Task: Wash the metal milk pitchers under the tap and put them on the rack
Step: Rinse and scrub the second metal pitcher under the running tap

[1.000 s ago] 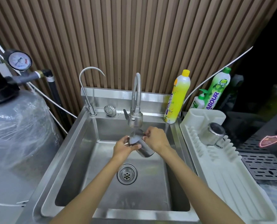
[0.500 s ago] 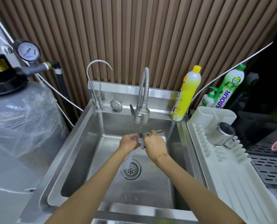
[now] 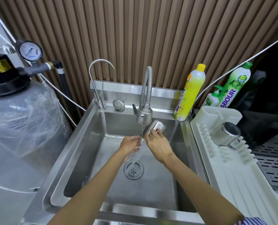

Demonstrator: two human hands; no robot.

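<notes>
Your right hand (image 3: 157, 146) holds a small metal milk pitcher (image 3: 156, 127), brushed steel with a dull shine, tipped on its side so its body slants up and away from your fingers toward the back right of the tap head (image 3: 144, 116). Your fingers wrap its lower end; its upper end pokes out above your knuckles, touching or nearly touching the tap head's right side, and from this angle you cannot tell which end is the mouth. A thin stream of water (image 3: 141, 132) falls from the tap head just left of the pitcher, missing it and landing on the fingertips of your left hand (image 3: 129, 146), which sits palm-in, loosely open and holding nothing, a small gap left of your right hand. Below the tap head the sink (image 3: 89, 143) gives you plenty of bare steel floor, with the round drain (image 3: 133, 169) straight under the stream and steep walls well clear of both wrists. Behind and left of the tap head stand a slim gooseneck spout (image 3: 96, 82) and a loose strainer (image 3: 118, 104) on the back ledge. Right of the tap head a yellow detergent bottle (image 3: 191, 93) stands on the sink's corner, close to the pitcher's upper end. Further right lies the white rack (image 3: 242, 176), its raised edge hard against the sink rim, with a second pitcher (image 3: 227, 133) resting mouth-down among the pegs at its far end and open ribbed tray nearer you.
</notes>
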